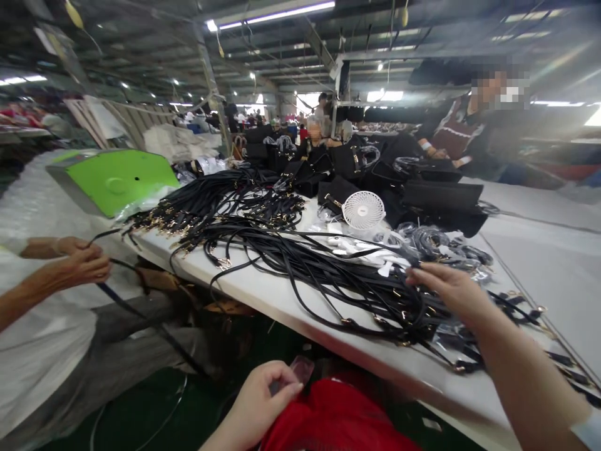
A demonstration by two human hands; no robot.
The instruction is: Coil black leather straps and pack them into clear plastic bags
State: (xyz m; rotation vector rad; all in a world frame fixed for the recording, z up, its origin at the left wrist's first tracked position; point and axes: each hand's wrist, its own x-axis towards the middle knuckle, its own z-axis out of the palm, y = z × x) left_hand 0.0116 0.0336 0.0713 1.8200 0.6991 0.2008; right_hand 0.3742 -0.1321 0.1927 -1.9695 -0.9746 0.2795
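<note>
My right hand (444, 288) reaches over the table. Its thumb and fingers are pinched on a black strap (375, 253) at the right part of a long pile of black straps (300, 266) with gold-coloured clasps. My left hand (263, 398) is low over my red-clothed lap, its fingers curled and the thumb near them. By its fingertips is a small translucent pinkish piece (303, 368); whether the hand grips it is unclear. Plastic-wrapped coils (429, 241) and white pieces (370, 254) lie just behind the straps.
A co-worker's hands (82, 263) at the left hold a dark strap. A green box (119, 175), a white fan (364, 210) and black bags (436, 200) stand on the white table (277, 300). Another person (455, 131) stands across it.
</note>
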